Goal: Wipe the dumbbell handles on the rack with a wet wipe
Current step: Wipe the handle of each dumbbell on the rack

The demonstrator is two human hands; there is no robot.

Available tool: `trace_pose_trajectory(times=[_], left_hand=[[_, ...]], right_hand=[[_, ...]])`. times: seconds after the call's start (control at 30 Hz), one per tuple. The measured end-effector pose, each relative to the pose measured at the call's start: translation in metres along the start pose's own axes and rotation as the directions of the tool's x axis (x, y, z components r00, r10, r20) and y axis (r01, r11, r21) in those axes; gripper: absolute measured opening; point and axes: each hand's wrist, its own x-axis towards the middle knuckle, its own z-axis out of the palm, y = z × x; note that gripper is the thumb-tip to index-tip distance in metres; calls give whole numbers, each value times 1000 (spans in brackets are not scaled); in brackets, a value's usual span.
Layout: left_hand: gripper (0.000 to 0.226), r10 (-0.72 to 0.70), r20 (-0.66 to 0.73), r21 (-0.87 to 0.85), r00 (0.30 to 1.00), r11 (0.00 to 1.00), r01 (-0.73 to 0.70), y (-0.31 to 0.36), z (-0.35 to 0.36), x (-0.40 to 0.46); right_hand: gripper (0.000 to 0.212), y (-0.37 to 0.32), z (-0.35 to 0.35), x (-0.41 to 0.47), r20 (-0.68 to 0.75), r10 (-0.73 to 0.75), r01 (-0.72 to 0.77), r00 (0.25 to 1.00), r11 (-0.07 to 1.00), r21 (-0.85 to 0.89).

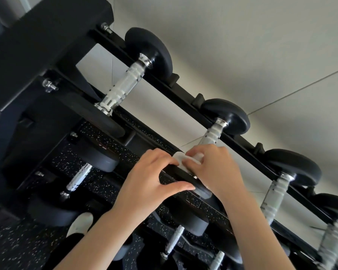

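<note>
Dumbbell handle point(211, 136) on the top rack point(185, 100) runs up from the right hand point(211, 168), whose grip clamps the wipe point(180, 159) around its near end, while the left hand point(150, 178) pinches the wipe's edge; best twist while sliding upward.

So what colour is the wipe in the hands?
White; the wet wipe shows between both hands on the dumbbell handle, head view.
</note>
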Motion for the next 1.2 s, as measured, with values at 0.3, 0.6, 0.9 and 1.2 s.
trace_pose_trajectory(times=[0.3, 0.6, 0.9, 1.2], left_hand=[[50, 37, 4, 8, 999, 999, -37, -3, -2, 2], [51, 70, -11, 94, 997, 993, -69, -5, -2, 2], [53, 113, 73, 168, 991, 978, -124, -4, -10, 8], [59, 226, 228, 241, 947, 929, -279, 9, -20, 16]], right_hand=[[19, 2, -13, 20, -171, 16, -10, 985, 999, 37], [15, 17, -10, 48, -563, 69, 20, 823, 988, 151], [15, 14, 5, 32, -482, 132, 56, 867, 933, 356], [5, 9, 28, -19, -401, 208, 104, 892, 769, 631]])
